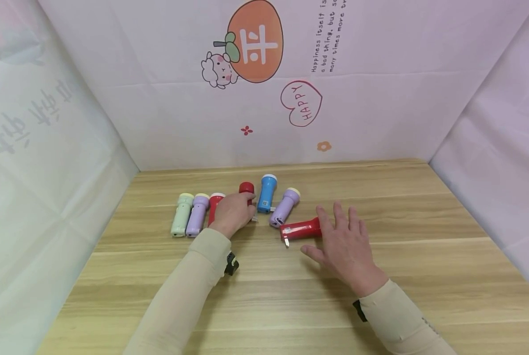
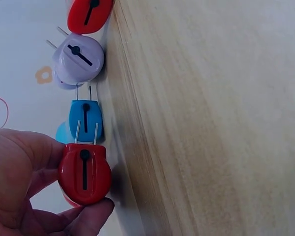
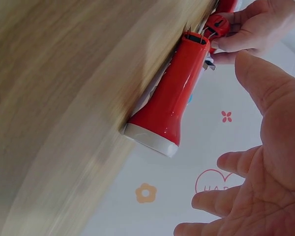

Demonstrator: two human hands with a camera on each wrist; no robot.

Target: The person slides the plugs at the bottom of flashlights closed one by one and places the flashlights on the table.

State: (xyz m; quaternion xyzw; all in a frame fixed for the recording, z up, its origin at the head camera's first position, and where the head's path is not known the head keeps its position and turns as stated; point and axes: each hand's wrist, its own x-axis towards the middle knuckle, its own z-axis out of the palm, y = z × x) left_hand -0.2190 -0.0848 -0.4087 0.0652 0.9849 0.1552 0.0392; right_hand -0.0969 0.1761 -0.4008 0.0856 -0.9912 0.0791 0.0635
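My left hand (image 1: 233,215) grips a red flashlight (image 1: 246,187) between thumb and fingers. In the left wrist view its end with two metal prongs (image 2: 84,174) faces the camera. My right hand (image 1: 346,251), fingers spread, is beside another red flashlight (image 1: 300,229) that lies sideways on the table. The right wrist view shows that flashlight's white head (image 3: 150,140) and its prongs, with the palm apart from it. Between the hands lie a blue flashlight (image 1: 267,192) and a tilted lilac flashlight (image 1: 285,207), both with prongs folded out.
Left of my left hand a pale green flashlight (image 1: 182,214), a lilac flashlight (image 1: 197,215) and a red flashlight (image 1: 214,204) lie side by side, the red one partly covered by the hand. A printed white cloth (image 1: 180,123) rises behind the wooden table (image 1: 268,305).
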